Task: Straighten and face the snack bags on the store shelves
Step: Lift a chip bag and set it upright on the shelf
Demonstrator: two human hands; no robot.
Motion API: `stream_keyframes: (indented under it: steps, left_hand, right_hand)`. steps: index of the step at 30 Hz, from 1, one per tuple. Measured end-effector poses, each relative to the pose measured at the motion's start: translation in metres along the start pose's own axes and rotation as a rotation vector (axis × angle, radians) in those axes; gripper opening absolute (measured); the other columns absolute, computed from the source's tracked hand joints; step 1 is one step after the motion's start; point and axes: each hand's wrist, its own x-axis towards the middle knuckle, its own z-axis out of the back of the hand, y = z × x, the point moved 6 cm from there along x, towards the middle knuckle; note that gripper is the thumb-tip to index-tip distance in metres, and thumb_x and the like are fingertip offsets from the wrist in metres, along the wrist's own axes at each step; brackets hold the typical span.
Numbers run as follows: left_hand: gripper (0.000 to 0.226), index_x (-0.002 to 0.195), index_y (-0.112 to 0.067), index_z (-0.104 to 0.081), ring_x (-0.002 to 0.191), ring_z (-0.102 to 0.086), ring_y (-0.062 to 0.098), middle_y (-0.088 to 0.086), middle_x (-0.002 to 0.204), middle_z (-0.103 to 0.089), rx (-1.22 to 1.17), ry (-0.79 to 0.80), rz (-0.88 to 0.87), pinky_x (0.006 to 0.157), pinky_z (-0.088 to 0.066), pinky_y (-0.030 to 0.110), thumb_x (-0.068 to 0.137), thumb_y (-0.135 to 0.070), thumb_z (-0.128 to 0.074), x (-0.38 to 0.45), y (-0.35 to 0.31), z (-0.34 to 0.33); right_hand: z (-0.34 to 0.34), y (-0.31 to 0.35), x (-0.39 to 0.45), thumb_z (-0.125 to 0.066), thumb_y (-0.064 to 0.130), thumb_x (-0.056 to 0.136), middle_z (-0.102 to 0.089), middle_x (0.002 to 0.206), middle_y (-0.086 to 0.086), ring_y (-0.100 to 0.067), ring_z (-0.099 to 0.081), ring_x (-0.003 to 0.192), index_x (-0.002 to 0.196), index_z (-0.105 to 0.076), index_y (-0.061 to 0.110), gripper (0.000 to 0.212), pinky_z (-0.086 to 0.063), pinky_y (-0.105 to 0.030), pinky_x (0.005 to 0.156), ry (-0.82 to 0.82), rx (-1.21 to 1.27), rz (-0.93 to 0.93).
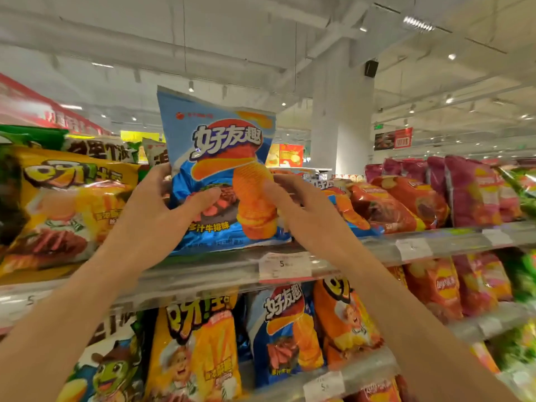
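Observation:
A blue snack bag (220,158) with ridged chips printed on it stands upright on the top shelf (203,274), front facing me. My left hand (162,207) grips its lower left edge, thumb across the front. My right hand (301,201) holds the lower right edge, thumb pressed on the front and fingers behind. To the left lies a yellow snack bag (66,204), leaning back. Further blue bags (348,207) lie flat behind my right hand.
Red bags (397,201) and purple bags (475,192) fill the shelf to the right. The shelf below (362,372) carries yellow, blue and orange bags standing upright. Price tags (285,265) hang on the shelf rail. A white pillar (342,111) rises behind.

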Motion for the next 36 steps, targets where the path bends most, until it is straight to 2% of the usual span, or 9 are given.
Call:
stream_keyframes:
  steps: [4, 6, 9, 16, 18, 22, 25, 32, 36]
  left_hand:
    - [0.037, 0.093, -0.069, -0.054, 0.084, -0.065, -0.017, -0.042, 0.088, -0.067, 0.045, -0.069, 0.065, 0.072, -0.047, 0.021, 0.061, -0.071, -0.071, -0.001, 0.002, -0.002]
    - [0.041, 0.097, -0.062, -0.055, 0.082, -0.066, -0.016, -0.034, 0.09, -0.07, 0.073, -0.081, 0.086, 0.071, -0.046, 0.02, 0.06, -0.07, -0.071, -0.002, 0.004, -0.003]
    - [0.036, 0.095, -0.06, -0.057, 0.082, -0.067, -0.012, -0.035, 0.087, -0.07, 0.071, -0.089, 0.117, 0.072, -0.048, 0.022, 0.063, -0.064, -0.073, -0.004, 0.007, -0.003]
    - [0.035, 0.1, -0.055, -0.056, 0.085, -0.07, -0.008, -0.036, 0.09, -0.071, 0.064, -0.08, 0.115, 0.074, -0.05, 0.022, 0.07, -0.055, -0.074, -0.005, 0.006, -0.005]
    - [0.038, 0.103, -0.053, -0.057, 0.087, -0.07, -0.008, -0.035, 0.092, -0.071, 0.048, -0.076, 0.113, 0.076, -0.051, 0.023, 0.069, -0.055, -0.074, -0.005, 0.007, -0.005]
    - [0.043, 0.106, -0.054, -0.058, 0.09, -0.069, -0.009, -0.036, 0.097, -0.071, 0.027, -0.073, 0.108, 0.077, -0.051, 0.021, 0.066, -0.058, -0.074, -0.006, 0.009, -0.002]
    - [0.046, 0.108, -0.052, -0.059, 0.092, -0.069, -0.008, -0.033, 0.099, -0.072, 0.003, -0.072, 0.11, 0.078, -0.051, 0.021, 0.065, -0.058, -0.074, -0.007, 0.01, 0.001]
    - [0.044, 0.104, -0.053, -0.057, 0.082, -0.072, -0.006, -0.03, 0.089, -0.074, -0.037, -0.154, 0.106, 0.071, -0.051, 0.02, 0.063, -0.055, -0.074, -0.006, 0.005, 0.012]
    - [0.058, 0.121, -0.047, -0.053, 0.075, -0.065, -0.019, -0.03, 0.088, -0.07, 0.025, -0.215, 0.1, 0.066, -0.047, 0.014, 0.068, -0.058, -0.073, -0.003, 0.002, 0.009]
  right_hand:
    - [0.051, -0.038, 0.012, -0.056, 0.058, 0.098, -0.063, 0.111, 0.006, -0.01, -0.061, 0.099, 0.125, -0.063, 0.02, 0.048, -0.047, -0.026, 0.081, -0.212, -0.371, -0.037]
    - [0.051, -0.059, 0.017, -0.052, 0.06, 0.099, -0.063, 0.107, -0.001, -0.021, -0.061, 0.098, 0.119, -0.063, 0.015, 0.051, -0.047, -0.034, 0.08, -0.126, -0.513, -0.111]
    - [0.032, -0.081, 0.019, -0.044, 0.066, 0.099, -0.068, 0.116, -0.006, -0.026, -0.063, 0.107, 0.131, -0.057, 0.012, 0.065, -0.054, -0.042, 0.089, 0.044, -0.576, -0.164]
    - [0.016, -0.09, 0.029, -0.051, 0.072, 0.093, -0.046, 0.146, -0.015, -0.035, -0.054, 0.127, 0.139, -0.05, 0.01, 0.078, -0.047, -0.046, 0.103, 0.054, -0.467, -0.246]
    - [0.016, -0.093, 0.037, -0.05, 0.076, 0.09, -0.053, 0.138, -0.016, -0.033, -0.06, 0.116, 0.123, -0.06, 0.011, 0.074, -0.052, -0.049, 0.1, 0.07, -0.371, -0.302]
    - [0.014, -0.097, 0.044, -0.057, 0.077, 0.086, -0.055, 0.121, -0.002, -0.022, -0.056, 0.108, 0.138, -0.043, 0.013, 0.083, -0.046, -0.036, 0.084, 0.074, -0.229, -0.364]
    - [0.012, -0.099, 0.044, -0.064, 0.072, 0.085, -0.055, 0.104, 0.01, -0.008, -0.057, 0.092, 0.132, -0.042, 0.02, 0.074, -0.044, -0.028, 0.072, 0.026, -0.16, -0.318]
    - [0.043, -0.077, 0.05, -0.074, 0.061, 0.084, -0.063, 0.104, 0.019, 0.001, -0.071, 0.079, 0.138, -0.044, 0.028, 0.07, -0.055, -0.016, 0.062, -0.108, 0.012, -0.153]
    - [0.081, -0.082, 0.04, -0.07, 0.071, 0.076, -0.066, 0.114, 0.01, -0.004, -0.074, 0.082, 0.144, -0.044, 0.025, 0.087, -0.062, -0.03, 0.074, -0.202, 0.059, -0.167]
